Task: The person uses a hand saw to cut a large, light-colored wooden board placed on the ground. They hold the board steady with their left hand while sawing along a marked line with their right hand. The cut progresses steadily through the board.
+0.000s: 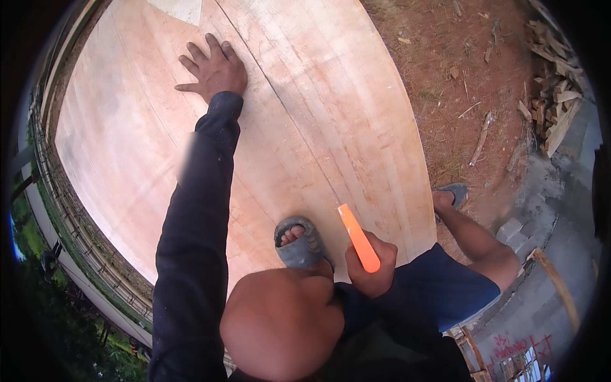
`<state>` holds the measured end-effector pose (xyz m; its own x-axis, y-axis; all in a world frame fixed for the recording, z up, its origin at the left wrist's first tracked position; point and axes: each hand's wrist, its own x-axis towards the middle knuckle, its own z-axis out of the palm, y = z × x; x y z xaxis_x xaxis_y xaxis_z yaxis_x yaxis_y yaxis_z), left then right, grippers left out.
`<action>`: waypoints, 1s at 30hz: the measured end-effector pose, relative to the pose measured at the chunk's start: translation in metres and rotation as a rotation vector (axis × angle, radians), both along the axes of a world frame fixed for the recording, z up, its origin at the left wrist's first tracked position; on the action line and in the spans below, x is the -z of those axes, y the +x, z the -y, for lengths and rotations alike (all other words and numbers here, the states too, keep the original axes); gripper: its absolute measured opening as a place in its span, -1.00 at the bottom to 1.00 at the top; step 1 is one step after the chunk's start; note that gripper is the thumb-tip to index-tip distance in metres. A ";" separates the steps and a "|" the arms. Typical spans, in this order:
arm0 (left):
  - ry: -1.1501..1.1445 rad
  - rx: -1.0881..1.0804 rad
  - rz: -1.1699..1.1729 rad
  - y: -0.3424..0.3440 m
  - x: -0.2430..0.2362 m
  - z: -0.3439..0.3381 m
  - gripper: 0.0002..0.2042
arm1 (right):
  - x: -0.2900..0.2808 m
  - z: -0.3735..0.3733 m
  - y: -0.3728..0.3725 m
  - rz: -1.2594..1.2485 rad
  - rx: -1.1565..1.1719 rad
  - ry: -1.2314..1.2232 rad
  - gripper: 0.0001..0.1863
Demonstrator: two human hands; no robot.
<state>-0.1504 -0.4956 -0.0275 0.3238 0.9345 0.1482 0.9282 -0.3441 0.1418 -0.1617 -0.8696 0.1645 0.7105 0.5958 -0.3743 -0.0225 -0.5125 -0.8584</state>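
Observation:
A large pale plywood sheet (305, 127) lies under me, with a long, straight dark line (280, 99) running across it. My left hand (221, 71) presses flat on the sheet with its fingers spread, left of that line. Closed around an orange-handled handsaw (360, 240) is my right hand (372, 264), near the sheet's close edge. The handle's front end meets the line; the blade, seen edge-on, cannot be told apart from it. My sandalled foot (299, 240) rests on the sheet, left of the handle.
Reddish soil (471, 83) with wood scraps borders the sheet on the right. Split wood (557, 95) is piled at the far right, above grey blocks (517, 235). My other foot (453, 193) stands off the sheet. A lighter piece (181, 9) lies at the far end.

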 end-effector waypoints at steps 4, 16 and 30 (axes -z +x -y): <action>0.003 0.006 0.017 0.007 0.001 0.002 -0.48 | -0.044 0.048 -0.011 0.141 -0.072 -0.069 -0.83; -0.010 -0.009 -0.059 0.004 0.000 0.001 -0.49 | 0.057 -0.061 0.006 0.041 0.027 0.081 -0.79; -0.020 -0.018 -0.078 0.018 -0.008 0.004 -0.48 | 0.080 -0.133 0.034 0.099 0.003 0.063 -0.94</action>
<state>-0.1324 -0.5000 -0.0198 0.3170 0.9427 0.1041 0.9426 -0.3253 0.0759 -0.1281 -0.7370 0.0850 0.7439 0.6140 -0.2639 0.0626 -0.4570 -0.8872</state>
